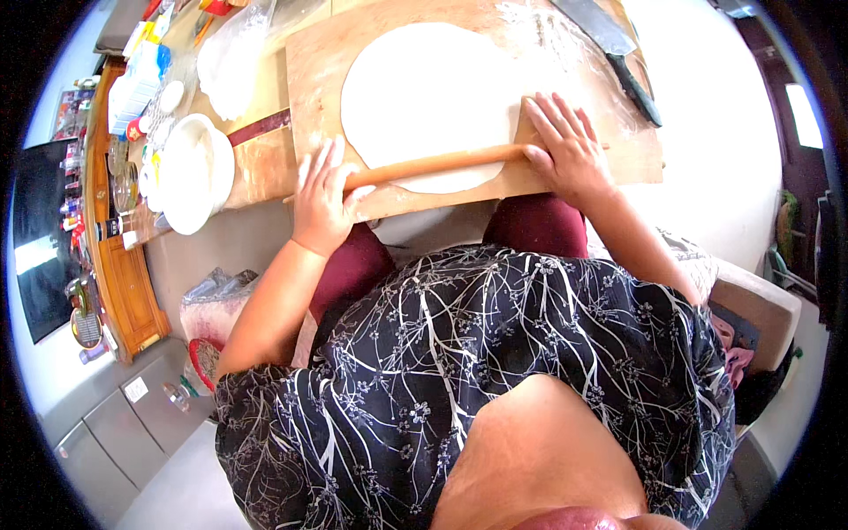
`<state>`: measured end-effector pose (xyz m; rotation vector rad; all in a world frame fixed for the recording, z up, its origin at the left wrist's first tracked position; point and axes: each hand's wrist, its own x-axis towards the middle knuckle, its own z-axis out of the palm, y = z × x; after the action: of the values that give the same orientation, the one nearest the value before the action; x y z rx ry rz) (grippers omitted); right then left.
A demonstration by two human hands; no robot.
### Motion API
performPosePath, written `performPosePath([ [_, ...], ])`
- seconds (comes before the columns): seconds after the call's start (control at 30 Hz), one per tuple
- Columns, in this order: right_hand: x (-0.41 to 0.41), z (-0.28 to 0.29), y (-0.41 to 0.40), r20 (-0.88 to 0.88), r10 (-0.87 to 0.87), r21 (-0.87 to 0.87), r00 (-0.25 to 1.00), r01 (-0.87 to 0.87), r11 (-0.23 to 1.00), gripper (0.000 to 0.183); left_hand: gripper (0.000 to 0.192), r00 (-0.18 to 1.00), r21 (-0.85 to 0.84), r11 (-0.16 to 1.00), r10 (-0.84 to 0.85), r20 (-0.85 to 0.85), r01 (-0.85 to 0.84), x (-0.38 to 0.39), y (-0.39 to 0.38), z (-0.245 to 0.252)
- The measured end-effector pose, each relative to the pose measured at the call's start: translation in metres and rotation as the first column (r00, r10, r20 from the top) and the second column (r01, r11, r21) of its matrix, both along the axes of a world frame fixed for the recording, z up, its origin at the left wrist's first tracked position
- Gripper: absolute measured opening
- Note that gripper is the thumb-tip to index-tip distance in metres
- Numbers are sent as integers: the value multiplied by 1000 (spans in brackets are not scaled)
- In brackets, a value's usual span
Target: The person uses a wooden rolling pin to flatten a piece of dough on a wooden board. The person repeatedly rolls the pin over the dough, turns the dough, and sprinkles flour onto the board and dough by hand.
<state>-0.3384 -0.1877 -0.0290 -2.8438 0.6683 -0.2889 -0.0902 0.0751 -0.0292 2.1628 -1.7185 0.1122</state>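
A wide, thin sheet of white dough (pixel 424 99) lies on a floured wooden board (pixel 315 86). Across its near part runs a wooden rolling pin (pixel 437 164). My left hand (pixel 324 199) rests with its palm over the pin's left end, fingers stretched out and not wrapped round it. Over the right end lies my right hand (pixel 570 149), likewise flat, its fingers pointing away from me. Small tips of the pin show beyond both hands. The dough's near edge comes out on my side of the pin.
A cleaver (pixel 629 79) with a dark handle lies at the board's right. Left of the board are a white bowl (pixel 222 156) and a clear plastic bag (pixel 235 59) with something white inside. A wooden cabinet (pixel 129 285) stands farther left. My knees are under the board's near edge.
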Motion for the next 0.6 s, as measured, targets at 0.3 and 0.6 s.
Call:
performPosePath([
  [0.3, 113, 11, -85, 56, -161, 17, 985, 160, 987, 62, 72, 957, -112, 952, 290, 28, -286, 102, -99, -17],
  [0.6, -21, -6, 4, -44, 94, -93, 995, -98, 991, 64, 55, 994, 133, 991, -8, 107, -6, -20, -8, 8],
])
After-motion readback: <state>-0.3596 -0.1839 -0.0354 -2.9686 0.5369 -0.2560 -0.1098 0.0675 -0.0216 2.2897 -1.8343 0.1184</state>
